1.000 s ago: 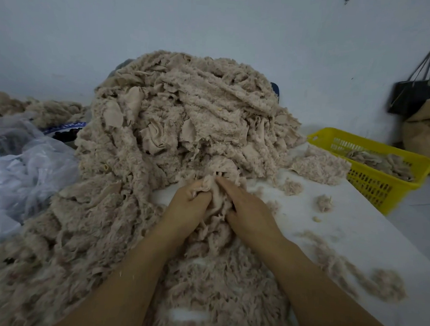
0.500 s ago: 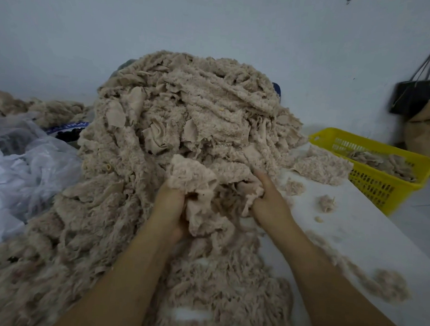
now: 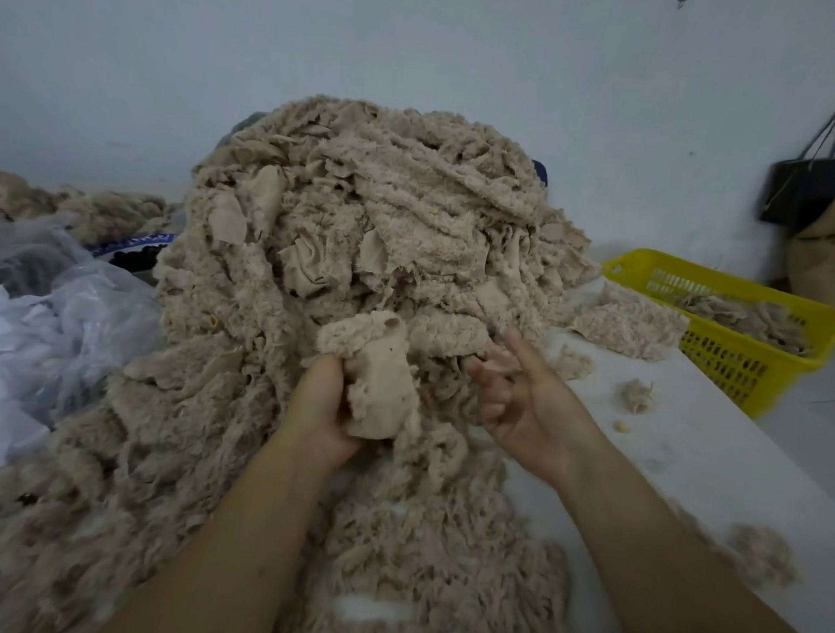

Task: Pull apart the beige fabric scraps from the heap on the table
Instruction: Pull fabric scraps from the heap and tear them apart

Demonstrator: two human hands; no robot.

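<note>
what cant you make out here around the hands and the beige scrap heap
All in the head view:
1. Right hand: the curled fingers are motion-blurred, so whether they pinch anything is unclear.
2. Left hand: its fingers are hidden behind the beige fleece scrap it grips.
3. Dark blue object: all but a corner is hidden behind the large beige fabric heap.
4. Brown sack: cut off by the right edge.

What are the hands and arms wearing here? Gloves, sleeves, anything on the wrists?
Nothing worn. The left hand and right hand are bare, with no gloves. The left forearm and right forearm are bare down to the frame edge, with no sleeve in view. No watch, band or ring is visible.
</note>
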